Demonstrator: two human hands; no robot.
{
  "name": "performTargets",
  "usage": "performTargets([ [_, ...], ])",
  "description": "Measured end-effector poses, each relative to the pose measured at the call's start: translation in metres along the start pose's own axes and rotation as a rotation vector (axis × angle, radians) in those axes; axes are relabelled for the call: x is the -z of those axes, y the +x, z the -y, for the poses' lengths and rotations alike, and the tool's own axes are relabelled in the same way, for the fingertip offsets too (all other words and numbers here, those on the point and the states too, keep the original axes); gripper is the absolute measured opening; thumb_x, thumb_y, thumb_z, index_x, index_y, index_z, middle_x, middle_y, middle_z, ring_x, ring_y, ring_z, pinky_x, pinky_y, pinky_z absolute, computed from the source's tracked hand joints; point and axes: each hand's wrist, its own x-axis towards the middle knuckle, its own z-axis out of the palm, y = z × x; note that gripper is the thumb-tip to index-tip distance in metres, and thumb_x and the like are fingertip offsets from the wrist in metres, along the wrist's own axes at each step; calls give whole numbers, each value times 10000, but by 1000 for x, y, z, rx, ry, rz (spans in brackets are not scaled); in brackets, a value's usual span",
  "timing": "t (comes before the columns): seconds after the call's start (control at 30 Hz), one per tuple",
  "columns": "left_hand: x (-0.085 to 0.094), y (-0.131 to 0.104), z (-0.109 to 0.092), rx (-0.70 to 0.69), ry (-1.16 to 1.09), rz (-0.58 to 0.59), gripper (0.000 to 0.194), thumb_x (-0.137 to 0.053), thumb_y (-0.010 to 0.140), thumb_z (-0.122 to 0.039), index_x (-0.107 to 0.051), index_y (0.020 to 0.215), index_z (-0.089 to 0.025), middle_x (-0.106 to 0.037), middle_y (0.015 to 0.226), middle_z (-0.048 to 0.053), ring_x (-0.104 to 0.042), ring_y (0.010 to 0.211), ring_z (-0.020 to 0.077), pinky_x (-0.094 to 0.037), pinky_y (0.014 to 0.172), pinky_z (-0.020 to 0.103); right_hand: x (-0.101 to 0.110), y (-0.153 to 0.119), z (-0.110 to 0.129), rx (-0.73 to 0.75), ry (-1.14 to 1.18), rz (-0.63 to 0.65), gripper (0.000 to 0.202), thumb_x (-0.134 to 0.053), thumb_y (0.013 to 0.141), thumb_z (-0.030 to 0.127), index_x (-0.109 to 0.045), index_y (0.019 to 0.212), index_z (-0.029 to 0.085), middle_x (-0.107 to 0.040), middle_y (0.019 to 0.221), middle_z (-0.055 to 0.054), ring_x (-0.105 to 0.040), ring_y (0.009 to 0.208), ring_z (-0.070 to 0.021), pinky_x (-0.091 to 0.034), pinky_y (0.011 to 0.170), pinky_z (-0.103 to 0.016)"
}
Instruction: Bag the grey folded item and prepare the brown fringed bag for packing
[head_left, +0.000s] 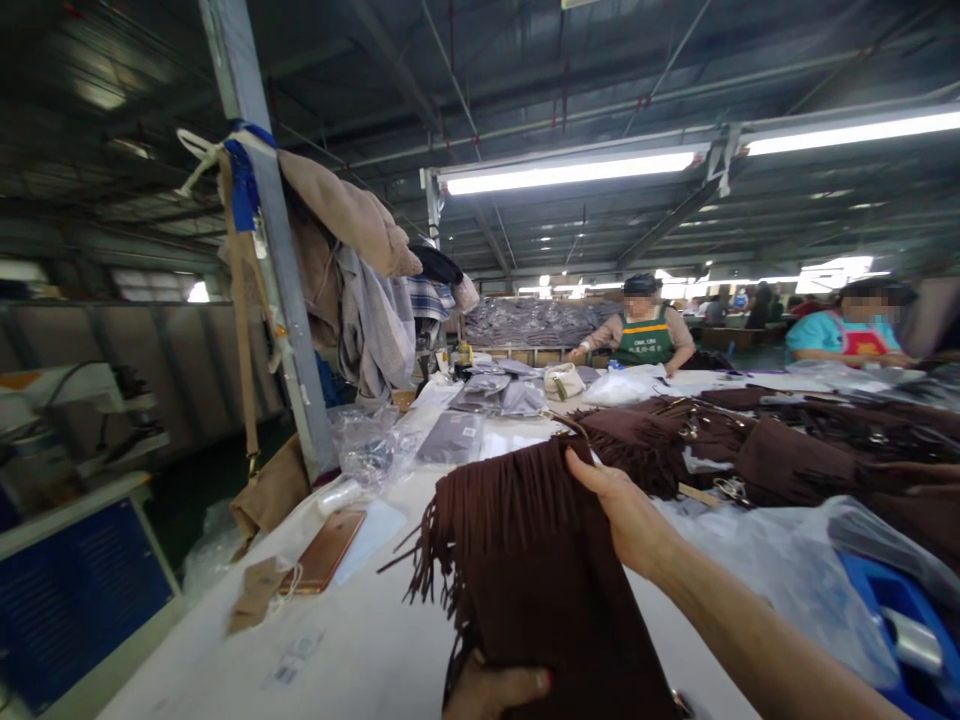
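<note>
A dark brown fringed bag (555, 570) is held up over the white table, its fringe hanging toward the left. My right hand (619, 505) grips the bag's upper right edge, thumb on the near face and the other fingers hidden behind. At the bottom of the view, my left hand (499, 688) holds the bag's lower left side, its thumb lying across the brown material. Most of that hand is cut off by the frame or hidden. More brown fringed bags (645, 440) lie in a pile beyond my right hand.
A phone (324, 552) and tan tags (257, 595) lie left on the white table (360, 640). Packed grey items (450, 438) sit farther back. Clear plastic (780, 560) and a blue tape dispenser (877, 610) are at right. A metal post (281, 270) stands left. Two people work across the table.
</note>
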Motion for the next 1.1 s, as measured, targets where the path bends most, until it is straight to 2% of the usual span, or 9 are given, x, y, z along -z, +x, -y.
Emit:
performTargets([
  [0.17, -5, 0, 0, 7, -153, 7, 691, -821, 419, -267, -623, 1058, -94, -712, 843, 133, -632, 911, 368, -427, 909, 495, 12, 6, -14, -141, -105, 121, 264, -745, 641, 302, -703, 844, 140, -728, 790, -64, -678, 748, -213, -516, 770, -340],
  [0.3, -6, 0, -18, 26, -65, 39, 655, -791, 439, -211, -619, 1063, -108, -704, 915, 131, -621, 944, 357, -435, 905, 490, 27, 11, -28, -106, -115, -62, 220, -762, 511, 151, -704, 722, 130, -723, 703, -65, -670, 638, -225, -526, 679, -346],
  [0.43, 0, 0, -37, 3, 95, 23, 676, -821, 389, -178, -625, 1034, -133, -702, 938, 116, -624, 929, 361, -460, 866, 507, 36, 17, -34, -57, -58, -214, 172, -728, 534, 126, -695, 696, 174, -721, 671, -25, -668, 623, -205, -533, 676, -328],
  [0.57, 9, 5, -38, 35, 88, 20, 625, -835, 395, -181, -639, 986, -118, -708, 892, 128, -639, 894, 356, -462, 858, 518, 38, 15, -29, -74, -24, -282, 92, -711, 598, 163, -685, 685, 180, -719, 666, -38, -677, 664, -221, -535, 747, -367],
  [0.63, 10, 7, -33, 31, 11, 97, 613, -827, 408, -196, -644, 985, -97, -702, 915, 148, -635, 911, 362, -450, 879, 517, 37, 7, -22, -93, -38, -203, 149, -709, 653, 247, -697, 778, 167, -730, 771, -63, -680, 734, -228, -521, 796, -387],
  [0.7, 10, 8, -27, 28, -55, 146, 615, -815, 413, -186, -645, 995, -86, -694, 951, 160, -628, 929, 368, -442, 889, 519, 35, -5, -14, -60, -91, -32, 281, -704, 684, 298, -685, 935, 172, -719, 928, -71, -668, 845, -224, -487, 865, -388],
  [0.83, 8, 9, -17, -53, -177, 136, 594, -781, 457, -162, -638, 1032, -114, -696, 974, 134, -615, 973, 349, -424, 920, 499, 32, -33, -11, -30, -256, 240, 466, -712, 673, 245, -608, 1126, 224, -679, 1068, -51, -625, 969, -230, -443, 913, -403],
  [0.97, 6, 17, -2, -96, -237, 112, 572, -757, 522, -162, -617, 1077, -150, -699, 985, 103, -601, 1015, 313, -398, 961, 461, 29, -49, -24, -128, -303, 281, 352, -653, 729, 309, -641, 1065, 207, -694, 1008, -41, -624, 955, -233, -458, 882, -387],
  [1.1, 3, 27, 11, -116, -195, 47, 606, -784, 536, -247, -592, 1105, -164, -683, 1033, 107, -583, 1048, 305, -389, 975, 436, 25, -48, -24, -149, -402, 224, 324, -622, 724, 365, -660, 1001, 202, -714, 891, -29, -649, 852, -242, -499, 789, -372],
])
